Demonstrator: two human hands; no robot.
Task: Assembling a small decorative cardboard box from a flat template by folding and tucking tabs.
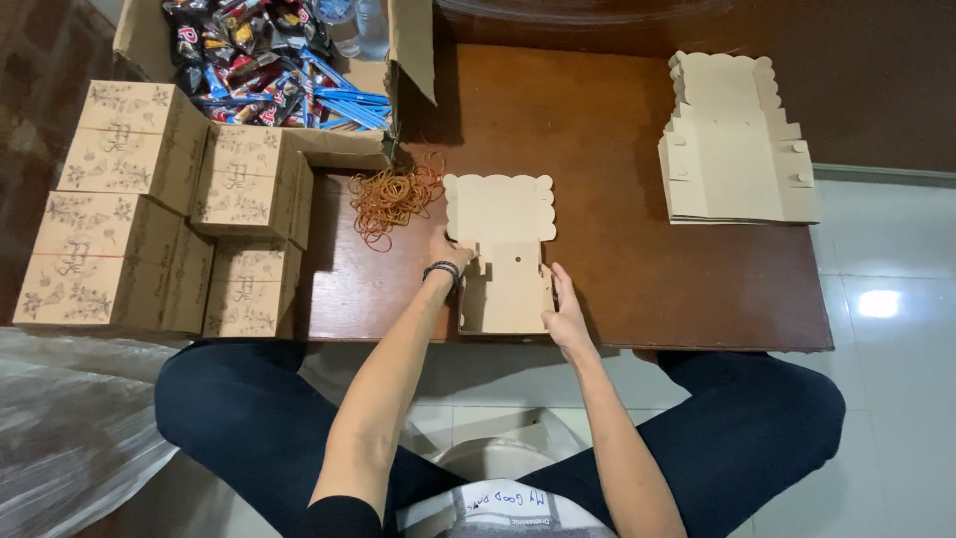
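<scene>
Head view, looking down over crossed legs at a low brown worktop [637, 269].

Flat box blank [501, 249], tan card with a scalloped top edge, lies near the worktop's front edge, centre. It sits between the two hands, both touching it.

Left hand [447, 251], dark band at the wrist: fingers pinched narrow on the blank's left edge, where a side flap meets the scalloped panel.

Right hand [564, 307]: fingers straight and together, laid flat against the lower right edge of the blank; grips nothing.

Pile of orange rubber bands [393, 196] just left of the blank, near the left hand. Stack of more flat blanks [735, 144] at far right, well apart. Folded printed boxes [159, 204] stacked at left, beside the worktop. Open carton of wrapped snacks [269, 60] behind them.
</scene>
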